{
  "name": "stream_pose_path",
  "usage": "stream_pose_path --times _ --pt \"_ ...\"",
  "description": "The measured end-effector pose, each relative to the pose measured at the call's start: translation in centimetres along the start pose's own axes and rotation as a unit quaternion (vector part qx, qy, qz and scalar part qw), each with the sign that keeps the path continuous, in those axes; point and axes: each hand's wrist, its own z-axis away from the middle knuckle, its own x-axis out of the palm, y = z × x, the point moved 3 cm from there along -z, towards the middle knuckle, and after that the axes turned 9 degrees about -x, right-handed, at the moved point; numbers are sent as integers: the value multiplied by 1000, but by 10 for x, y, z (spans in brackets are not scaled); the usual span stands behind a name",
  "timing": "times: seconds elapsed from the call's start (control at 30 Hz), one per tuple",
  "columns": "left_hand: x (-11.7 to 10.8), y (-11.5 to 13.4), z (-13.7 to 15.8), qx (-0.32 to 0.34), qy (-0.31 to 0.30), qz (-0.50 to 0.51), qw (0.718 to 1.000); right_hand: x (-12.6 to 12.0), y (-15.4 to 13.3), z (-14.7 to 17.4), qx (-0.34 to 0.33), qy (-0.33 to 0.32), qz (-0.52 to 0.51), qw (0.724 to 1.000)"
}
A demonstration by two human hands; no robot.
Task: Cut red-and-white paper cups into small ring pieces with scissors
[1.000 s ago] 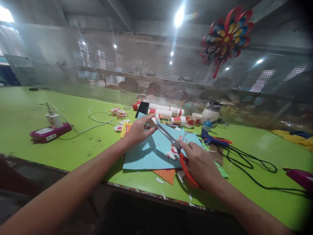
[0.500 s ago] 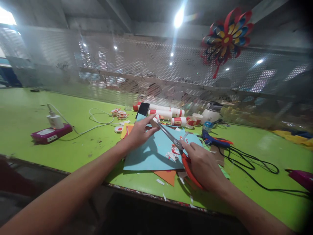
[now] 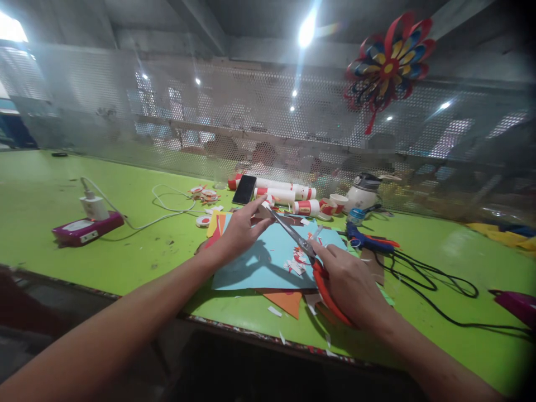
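Observation:
My right hand [image 3: 349,279] is wrapped round the red handles of a pair of scissors [image 3: 298,237], whose blades point up and left. The blades look nearly closed, with their tips at a small white paper piece [image 3: 265,209]. My left hand [image 3: 238,229] pinches that piece between thumb and fingers, and its far side is partly hidden. Beneath both hands lies a light blue sheet of paper [image 3: 251,273], with red and white paper scraps [image 3: 298,262] on it.
Paper cups [image 3: 306,208], a phone [image 3: 244,190] and a white bottle [image 3: 362,192] stand or lie at the back. To the right is a blue glue gun [image 3: 368,241] with black cords. A purple power strip [image 3: 87,229] sits left on the green table [image 3: 146,251].
The blue sheet's far left corner no longer overlaps the phone, and more orange and yellow paper shows there. My hands and the scissors have barely shifted.

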Motion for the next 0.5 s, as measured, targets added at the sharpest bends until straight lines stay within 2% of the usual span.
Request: stream_pose_path --times 0.5 --pt "3 -6 2 -4 7 13 1000 0 2 1 13 -29 -3 1000"
